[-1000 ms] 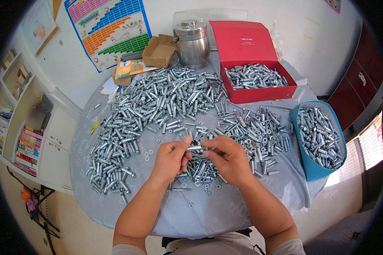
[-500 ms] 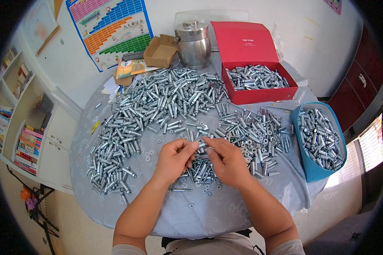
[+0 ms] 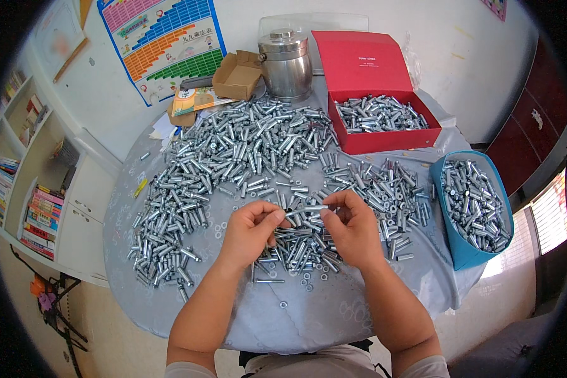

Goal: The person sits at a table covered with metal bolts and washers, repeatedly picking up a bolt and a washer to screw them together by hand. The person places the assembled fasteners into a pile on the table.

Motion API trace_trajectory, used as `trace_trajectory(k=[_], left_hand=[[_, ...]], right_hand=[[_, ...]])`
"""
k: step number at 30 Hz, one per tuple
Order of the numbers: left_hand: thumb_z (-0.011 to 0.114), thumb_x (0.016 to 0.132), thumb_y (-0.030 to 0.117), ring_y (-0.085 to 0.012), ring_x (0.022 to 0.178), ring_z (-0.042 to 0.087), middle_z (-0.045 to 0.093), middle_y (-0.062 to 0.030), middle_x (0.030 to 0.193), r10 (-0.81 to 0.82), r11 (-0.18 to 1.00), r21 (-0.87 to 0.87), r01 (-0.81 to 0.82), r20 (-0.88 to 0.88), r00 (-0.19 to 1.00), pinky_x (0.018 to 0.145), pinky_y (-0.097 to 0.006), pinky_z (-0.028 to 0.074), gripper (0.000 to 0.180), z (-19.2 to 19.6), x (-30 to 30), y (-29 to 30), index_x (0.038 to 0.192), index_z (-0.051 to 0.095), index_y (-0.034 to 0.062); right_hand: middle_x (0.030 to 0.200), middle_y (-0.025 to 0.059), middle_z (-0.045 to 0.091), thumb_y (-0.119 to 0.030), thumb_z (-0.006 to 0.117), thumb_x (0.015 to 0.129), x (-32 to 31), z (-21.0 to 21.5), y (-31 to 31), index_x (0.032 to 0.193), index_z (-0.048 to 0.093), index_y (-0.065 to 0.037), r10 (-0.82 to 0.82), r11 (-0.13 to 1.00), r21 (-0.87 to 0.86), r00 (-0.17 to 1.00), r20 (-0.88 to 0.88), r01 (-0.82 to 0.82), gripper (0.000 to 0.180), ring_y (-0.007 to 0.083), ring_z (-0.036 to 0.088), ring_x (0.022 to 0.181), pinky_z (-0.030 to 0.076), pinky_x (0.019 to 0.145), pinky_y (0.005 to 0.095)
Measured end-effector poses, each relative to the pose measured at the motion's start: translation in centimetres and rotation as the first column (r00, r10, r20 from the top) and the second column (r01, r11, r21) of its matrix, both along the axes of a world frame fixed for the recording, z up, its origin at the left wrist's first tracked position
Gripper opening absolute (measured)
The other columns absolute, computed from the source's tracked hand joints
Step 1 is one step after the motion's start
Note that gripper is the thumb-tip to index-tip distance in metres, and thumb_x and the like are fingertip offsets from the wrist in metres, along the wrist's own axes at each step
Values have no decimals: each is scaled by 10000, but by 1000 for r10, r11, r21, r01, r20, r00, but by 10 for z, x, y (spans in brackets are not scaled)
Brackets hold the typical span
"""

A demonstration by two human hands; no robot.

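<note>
A silvery expansion anchor bolt (image 3: 307, 210) is held nearly level between my two hands, above the middle of the table. My left hand (image 3: 251, 228) is closed, with thumb and fingers at the bolt's left end. The thumb and fingers of my right hand (image 3: 354, 230) pinch its right end. Just below my hands lies a small heap of bolts (image 3: 296, 251), partly hidden by them. Loose washers and nuts (image 3: 307, 281) are scattered near this heap, and a single bolt (image 3: 269, 281) lies at its near left side.
A big pile of anchor bolts (image 3: 233, 142) spreads over the back and left, another pile (image 3: 378, 189) at right. Bolts fill an open red box (image 3: 384, 142) and a blue bin (image 3: 479, 257). Behind stand a steel pot (image 3: 288, 69) and a small cardboard box (image 3: 237, 75).
My hands have moved apart, the right one going right and slightly up. The bolt now shows lengthwise between them, where earlier the fingers mostly covered it.
</note>
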State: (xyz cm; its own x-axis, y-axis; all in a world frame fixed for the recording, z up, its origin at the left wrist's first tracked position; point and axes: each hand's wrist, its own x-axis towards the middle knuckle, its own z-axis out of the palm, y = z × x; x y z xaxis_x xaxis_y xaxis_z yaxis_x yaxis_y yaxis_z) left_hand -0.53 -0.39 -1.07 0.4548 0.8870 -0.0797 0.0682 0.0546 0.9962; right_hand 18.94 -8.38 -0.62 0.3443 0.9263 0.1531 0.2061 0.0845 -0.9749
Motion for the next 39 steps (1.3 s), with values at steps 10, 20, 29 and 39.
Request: trace_trajectory(k=[10, 20, 29, 39], left_hand=[[706, 817, 187, -263, 818, 663, 694, -135, 979, 494, 683, 729, 54, -515, 700, 738, -370, 522, 256, -6, -26, 95, 1033, 709, 50], [713, 819, 139, -244, 736, 661, 669, -127, 884, 529, 668, 744, -23, -453, 718, 661, -378, 518, 181, -11, -13, 99, 936, 667, 9], [644, 890, -20, -176, 859, 690, 698, -125, 996, -22, 998, 66, 7, 232, 972, 771, -290, 576, 182, 28, 9, -8, 1071, 633, -38], [662, 893, 9, -167, 788, 698, 712, -124, 897, -67, 994, 95, 54, 146, 987, 719, -275, 584, 209, 24, 9, -13, 1088, 666, -66]], right_hand=[[1047, 124, 555, -17, 640, 830, -5, 2, 0, 1045, 600, -20, -186, 968, 211, 949, 254, 133, 218, 164, 517, 603, 445, 570, 289], [983, 124, 584, -46, 649, 851, -3, 4, -1, 1010, 614, -11, -181, 962, 241, 957, 227, 125, 167, 167, 522, 568, 440, 547, 298], [706, 16, 606, -273, 535, 1011, -9, -3, -5, 915, 650, 10, 137, 990, -7, 990, -27, -137, 320, 82, 539, 677, 435, 625, 245], [714, -13, 565, -201, 578, 986, 0, 0, -5, 936, 647, -13, 207, 976, 65, 978, -15, -206, 207, 63, 500, 659, 413, 585, 241]])
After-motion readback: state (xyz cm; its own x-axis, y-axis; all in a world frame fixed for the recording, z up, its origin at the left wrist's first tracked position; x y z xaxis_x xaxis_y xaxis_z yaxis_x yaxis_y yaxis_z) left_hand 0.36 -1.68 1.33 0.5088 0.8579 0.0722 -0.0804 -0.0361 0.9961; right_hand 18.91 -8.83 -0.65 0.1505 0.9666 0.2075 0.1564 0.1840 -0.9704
